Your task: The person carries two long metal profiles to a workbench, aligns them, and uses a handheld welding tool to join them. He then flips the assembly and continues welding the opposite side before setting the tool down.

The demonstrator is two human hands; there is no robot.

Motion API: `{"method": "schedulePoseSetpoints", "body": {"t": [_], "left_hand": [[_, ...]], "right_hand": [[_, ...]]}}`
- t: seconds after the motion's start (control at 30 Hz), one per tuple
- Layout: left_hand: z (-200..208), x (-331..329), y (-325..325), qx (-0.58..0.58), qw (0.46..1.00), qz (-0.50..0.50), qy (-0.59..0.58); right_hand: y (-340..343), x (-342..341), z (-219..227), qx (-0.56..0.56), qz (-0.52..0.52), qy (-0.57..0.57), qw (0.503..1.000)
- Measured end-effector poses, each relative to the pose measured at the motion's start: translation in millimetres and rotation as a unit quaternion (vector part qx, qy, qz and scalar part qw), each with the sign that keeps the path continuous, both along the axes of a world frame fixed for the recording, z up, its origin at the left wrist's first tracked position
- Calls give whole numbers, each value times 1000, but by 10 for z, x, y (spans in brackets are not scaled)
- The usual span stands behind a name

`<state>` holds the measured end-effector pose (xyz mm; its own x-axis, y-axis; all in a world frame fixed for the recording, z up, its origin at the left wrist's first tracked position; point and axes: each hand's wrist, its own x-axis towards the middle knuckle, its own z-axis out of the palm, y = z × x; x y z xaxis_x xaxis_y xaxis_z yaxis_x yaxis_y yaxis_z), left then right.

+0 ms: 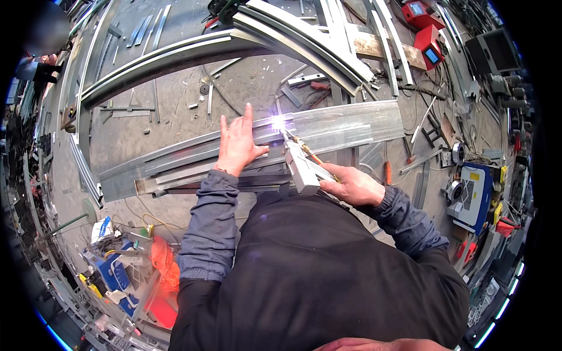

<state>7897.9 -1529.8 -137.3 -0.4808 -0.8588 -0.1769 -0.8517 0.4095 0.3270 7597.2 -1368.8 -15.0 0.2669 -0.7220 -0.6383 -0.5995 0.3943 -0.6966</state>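
Note:
My right hand [356,186] is wrapped round the rear of a pale grey hand-held welding gun [300,168]. From its nozzle tip a bright white-violet spark [278,122] glows on a long metal profile [193,146]. This profile lies across a wide flat metal sheet [377,124] in front of my body. Just left of the spark, my left hand [237,143] has its fingers spread, touching the profile. Glare hides the exact spot where the nozzle meets the metal.
Long metal frame pieces [301,44] lie beyond the sheet. Red machines [429,47] stand at the far right, a blue-and-white unit [473,196] at the right. An orange-handled tool [388,173] lies near my right hand. Orange plastic [164,263] and a blue box [112,272] sit at the lower left.

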Motion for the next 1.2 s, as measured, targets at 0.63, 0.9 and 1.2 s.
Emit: {"method": "schedulePoseSetpoints", "body": {"t": [0.63,0.9,1.2], "left_hand": [[53,11,-73,31,999,-12,-35],[71,2,-65,32,999,-7,-39],[121,-20,-50,44,998,-2,-46]], "right_hand": [[-27,-54,62,40,-14,-1,999],[-30,-90,61,56,-27,-8,998],[-28,-130,66,39,-25,-18,999]]}}
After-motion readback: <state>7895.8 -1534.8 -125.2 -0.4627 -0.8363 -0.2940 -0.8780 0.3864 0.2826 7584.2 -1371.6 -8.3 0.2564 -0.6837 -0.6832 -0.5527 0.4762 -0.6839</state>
